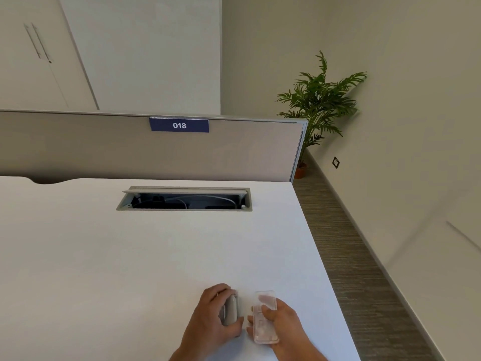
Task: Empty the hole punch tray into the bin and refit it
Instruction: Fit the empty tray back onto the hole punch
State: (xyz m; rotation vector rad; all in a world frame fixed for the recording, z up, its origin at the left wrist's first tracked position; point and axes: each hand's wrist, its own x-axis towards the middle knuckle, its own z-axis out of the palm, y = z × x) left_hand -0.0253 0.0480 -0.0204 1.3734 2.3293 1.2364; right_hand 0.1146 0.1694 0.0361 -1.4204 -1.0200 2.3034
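Note:
The grey hole punch (230, 310) is gripped by my left hand (212, 317) near the front of the white desk (130, 256), fingers wrapped over its top. Just to its right, my right hand (282, 324) holds the clear plastic tray (264, 316), thumb on top and fingers showing through the plastic from beneath. The tray is apart from the punch, with a narrow gap between them. No bin is in view.
An open cable hatch (184, 198) with wires inside lies farther back in the desk. A grey divider panel (104, 147) labelled 018 stands behind. The desk's right edge drops to carpet (351, 256); a potted plant (318, 105) stands in the corner.

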